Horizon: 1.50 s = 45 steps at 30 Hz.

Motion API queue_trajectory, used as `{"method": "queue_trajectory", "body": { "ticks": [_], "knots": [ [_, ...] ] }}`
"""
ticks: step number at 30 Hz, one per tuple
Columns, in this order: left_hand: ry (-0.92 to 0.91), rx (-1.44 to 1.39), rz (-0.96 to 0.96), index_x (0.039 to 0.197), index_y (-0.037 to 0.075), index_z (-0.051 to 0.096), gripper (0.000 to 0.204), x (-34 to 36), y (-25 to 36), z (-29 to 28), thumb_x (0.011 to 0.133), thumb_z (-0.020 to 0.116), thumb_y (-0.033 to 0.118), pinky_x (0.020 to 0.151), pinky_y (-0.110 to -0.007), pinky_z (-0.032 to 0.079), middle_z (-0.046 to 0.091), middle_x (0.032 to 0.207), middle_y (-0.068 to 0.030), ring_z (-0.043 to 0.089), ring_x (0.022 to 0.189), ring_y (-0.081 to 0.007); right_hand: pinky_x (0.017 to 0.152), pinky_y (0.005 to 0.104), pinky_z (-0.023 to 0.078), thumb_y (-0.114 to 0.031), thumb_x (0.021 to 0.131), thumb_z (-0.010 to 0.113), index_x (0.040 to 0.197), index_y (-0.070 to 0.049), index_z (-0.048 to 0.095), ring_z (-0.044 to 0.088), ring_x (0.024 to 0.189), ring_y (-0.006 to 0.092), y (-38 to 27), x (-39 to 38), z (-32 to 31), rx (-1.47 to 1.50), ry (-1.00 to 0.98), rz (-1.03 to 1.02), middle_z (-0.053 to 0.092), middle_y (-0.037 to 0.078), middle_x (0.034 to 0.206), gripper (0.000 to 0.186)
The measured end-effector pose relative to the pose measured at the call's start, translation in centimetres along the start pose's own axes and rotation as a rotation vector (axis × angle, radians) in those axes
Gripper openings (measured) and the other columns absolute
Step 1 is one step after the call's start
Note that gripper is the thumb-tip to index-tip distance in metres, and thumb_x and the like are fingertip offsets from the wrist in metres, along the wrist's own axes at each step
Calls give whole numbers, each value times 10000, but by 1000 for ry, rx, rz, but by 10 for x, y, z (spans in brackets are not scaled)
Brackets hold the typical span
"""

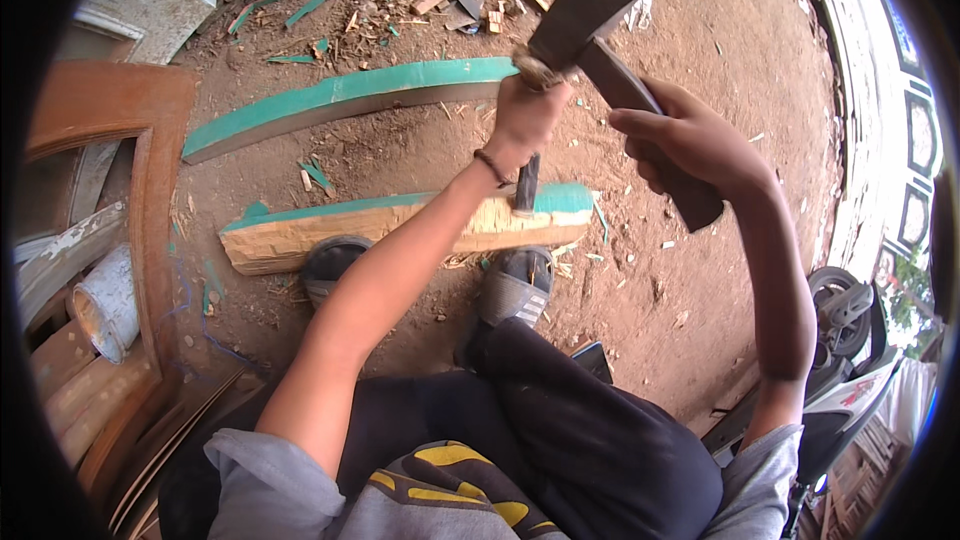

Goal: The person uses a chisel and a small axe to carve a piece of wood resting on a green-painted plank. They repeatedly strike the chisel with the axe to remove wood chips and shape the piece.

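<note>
My left hand (530,122) is closed around a chisel (527,185) held nearly upright, its frayed top end showing above my fist. The chisel's lower end meets a thick wooden beam (400,224) with a green-painted upper edge and a rough-hewn pale side. In my right hand (693,137) is a hatchet (583,15) with a broad dark head and a stout dark handle. Its head is at the top of the chisel; whether they touch, I cannot tell. My sandalled feet are against the near side of the beam.
Beyond lies a second green-topped beam (345,95) on the dirt ground. Wood scraps and offcuts (430,0) are heaped farther off. At the left are a brown wooden frame (165,170) and a white bucket (108,302). A motorcycle (845,360) stands at right.
</note>
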State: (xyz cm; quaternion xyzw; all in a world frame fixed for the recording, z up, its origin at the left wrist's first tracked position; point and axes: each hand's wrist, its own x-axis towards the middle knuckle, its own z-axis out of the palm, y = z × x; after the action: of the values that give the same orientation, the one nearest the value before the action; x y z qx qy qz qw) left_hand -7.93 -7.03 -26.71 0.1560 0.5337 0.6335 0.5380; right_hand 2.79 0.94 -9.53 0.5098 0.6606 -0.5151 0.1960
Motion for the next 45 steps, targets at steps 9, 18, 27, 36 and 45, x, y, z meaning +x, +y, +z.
{"method": "queue_trajectory", "body": {
  "ticks": [9,18,27,36,45],
  "knots": [
    [-16,56,-119,547,60,516,269,13,-21,5,797,592,120,383,-281,351,515,486,9,467,420,-82,476,170,449,-335,887,676,1050,-48,549,547,558,34,-24,-17,-28,352,337,-303,570,3,729,354],
    [93,46,-173,586,50,544,260,-1,-8,12,812,610,159,353,-302,352,507,493,4,476,395,-99,463,223,458,-268,901,655,1121,-36,519,542,557,74,25,3,-5,213,19,-160,543,4,710,347],
    [-6,49,-131,556,141,383,370,11,-7,15,848,602,75,328,-257,218,394,482,62,323,349,-48,512,227,463,-322,915,616,962,-57,525,520,542,90,-40,1,-28,382,441,-415,535,16,691,285],
    [-2,-28,-146,550,173,346,405,12,-8,6,850,604,88,338,-256,193,361,488,81,295,357,-37,434,210,444,-264,901,659,1123,-54,527,504,511,56,15,3,-45,200,63,-154,548,-9,715,333],
    [-10,-100,-182,573,167,372,363,16,-16,13,843,591,65,347,-252,178,355,501,78,284,369,-30,516,222,490,-328,916,618,1047,-52,561,563,576,88,-8,41,-34,37,337,-241,557,3,695,310]
  ]
}}
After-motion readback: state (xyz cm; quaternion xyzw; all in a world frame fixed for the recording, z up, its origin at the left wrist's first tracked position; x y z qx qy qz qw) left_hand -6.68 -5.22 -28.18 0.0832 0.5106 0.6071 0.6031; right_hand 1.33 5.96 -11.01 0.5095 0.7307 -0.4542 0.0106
